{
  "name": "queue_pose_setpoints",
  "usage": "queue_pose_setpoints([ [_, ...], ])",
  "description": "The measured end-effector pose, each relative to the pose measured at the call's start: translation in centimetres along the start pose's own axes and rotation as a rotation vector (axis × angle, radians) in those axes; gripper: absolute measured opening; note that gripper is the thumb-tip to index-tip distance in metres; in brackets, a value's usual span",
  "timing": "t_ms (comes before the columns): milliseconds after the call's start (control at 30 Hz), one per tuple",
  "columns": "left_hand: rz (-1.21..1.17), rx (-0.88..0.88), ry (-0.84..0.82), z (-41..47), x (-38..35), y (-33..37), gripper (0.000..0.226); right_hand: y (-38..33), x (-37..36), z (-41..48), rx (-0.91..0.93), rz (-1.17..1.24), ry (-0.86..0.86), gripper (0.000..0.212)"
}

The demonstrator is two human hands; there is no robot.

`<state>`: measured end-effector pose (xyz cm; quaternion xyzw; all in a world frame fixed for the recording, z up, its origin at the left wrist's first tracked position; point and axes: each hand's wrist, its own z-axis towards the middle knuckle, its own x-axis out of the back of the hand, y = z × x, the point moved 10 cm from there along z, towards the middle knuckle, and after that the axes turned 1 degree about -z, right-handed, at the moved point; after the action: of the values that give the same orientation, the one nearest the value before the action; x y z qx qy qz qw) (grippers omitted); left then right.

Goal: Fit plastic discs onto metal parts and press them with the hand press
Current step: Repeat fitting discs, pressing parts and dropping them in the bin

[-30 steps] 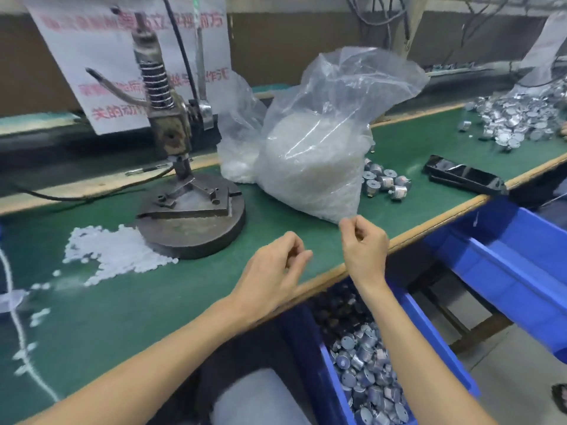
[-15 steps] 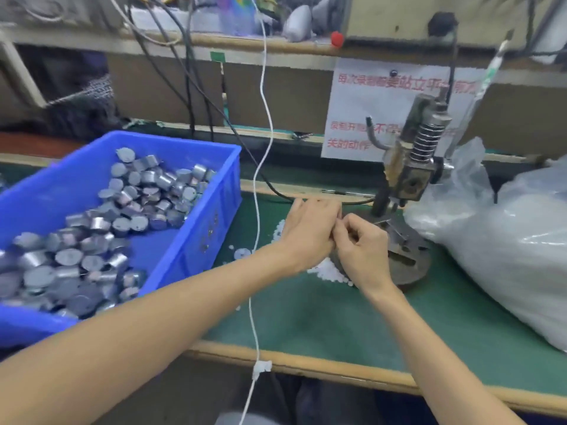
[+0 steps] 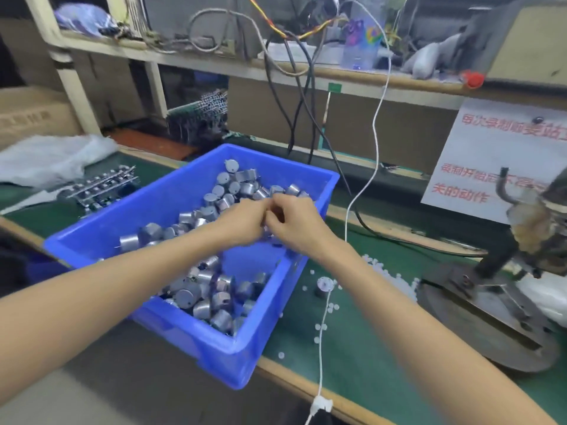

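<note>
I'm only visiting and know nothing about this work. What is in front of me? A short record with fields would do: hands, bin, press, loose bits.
Hands: left hand and right hand meet with curled fingers above the bin; what they hold is too blurred to tell
Bin: blue bin at the bench edge, holding many metal parts
Press: hand press on the right, untouched
Loose bits: white discs scattered on the green mat; a lone part stands between bin and press
Cable: white cable hangs across the mat
</note>
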<state>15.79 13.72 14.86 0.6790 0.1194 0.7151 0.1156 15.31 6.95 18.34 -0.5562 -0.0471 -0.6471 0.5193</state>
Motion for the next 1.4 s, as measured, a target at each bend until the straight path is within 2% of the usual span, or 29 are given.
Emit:
queue_pose_setpoints([
  [100, 0.380, 0.160, -0.449, -1.8, -4.4, -5.6, 0.015, 0.5, -4.8, 1.1, -0.039, -0.330, -0.353, 0.012],
  [167, 0.529, 0.204, -0.584, -3.0, -6.0, -7.6, 0.013, 0.9, -5.7, 1.1, -0.054, -0.456, -0.438, 0.016],
  [233, 0.593, 0.211, -0.589, -3.1, -6.6, -7.7, 0.017, 1.1, -5.7, 0.9, -0.060, -0.492, -0.446, 0.023],
  [367, 0.746, 0.136, -0.576, -2.5, -7.9, -6.2, 0.027, 1.1, -5.5, 0.7, -0.063, -0.481, -0.416, 0.018],
  [433, 0.754, 0.136, -0.549, -2.4, -8.1, -6.1, 0.027, 1.1, -5.4, 0.7, -0.060, -0.486, -0.402, 0.023],
  [567, 0.631, 0.217, -0.450, -2.3, -6.3, -7.2, 0.021, 1.1, -5.1, 0.5, -0.075, -0.477, -0.371, 0.018],
  [633, 0.458, 0.276, -0.312, -1.8, -4.1, -7.6, 0.007, 0.7, -4.7, 0.5, -0.072, -0.432, -0.319, 0.014],
  [700, 0.106, 0.323, -0.077, -1.1, -0.9, -7.1, 0.016, 0.6, -3.5, 0.4, -0.076, -0.322, -0.204, 0.018],
  [767, -0.388, 0.332, 0.101, -1.1, 1.3, -5.3, 0.021, 0.7, -1.9, 0.0, -0.068, -0.106, -0.062, 0.023],
  [833, -0.775, 0.301, 0.157, -1.2, 2.3, -2.3, 0.021, 0.4, -0.5, -1.1, -0.007, 0.126, 0.042, 0.034],
  [900, -0.952, 0.223, 0.158, -1.3, 2.7, 1.6, 0.024, 0.7, 1.4, -2.8, 0.040, 0.216, 0.159, 0.048],
  [967, -0.966, 0.154, 0.130, -1.3, 2.6, 5.5, 0.026, 2.1, 4.4, -5.0, 0.029, 0.217, 0.339, 0.049],
  [1033, -0.897, 0.085, 0.089, -1.1, 1.6, 9.8, 0.026, 4.0, 8.1, -7.9, -0.006, 0.192, 0.525, 0.036],
  [1100, -0.791, 0.012, 0.107, -1.0, 0.3, 13.8, 0.031, 6.0, 10.9, -11.1, -0.057, 0.145, 0.633, 0.027],
  [1167, -0.692, -0.049, 0.125, -1.6, -1.8, 17.2, 0.034, 8.2, 12.5, -14.7, -0.137, 0.117, 0.682, 0.025],
  [1267, -0.633, -0.127, 0.024, -2.6, -7.3, 20.8, 0.039, 12.3, 12.4, -20.7, -0.323, 0.139, 0.702, 0.025],
  [1333, -0.532, -0.112, -0.014, -2.5, -11.3, 20.6, 0.037, 14.9, 10.8, -24.7, -0.456, 0.173, 0.660, 0.020],
  [1400, -0.392, -0.058, -0.059, -1.9, -14.9, 18.9, 0.030, 16.7, 8.7, -28.1, -0.564, 0.192, 0.607, 0.023],
])
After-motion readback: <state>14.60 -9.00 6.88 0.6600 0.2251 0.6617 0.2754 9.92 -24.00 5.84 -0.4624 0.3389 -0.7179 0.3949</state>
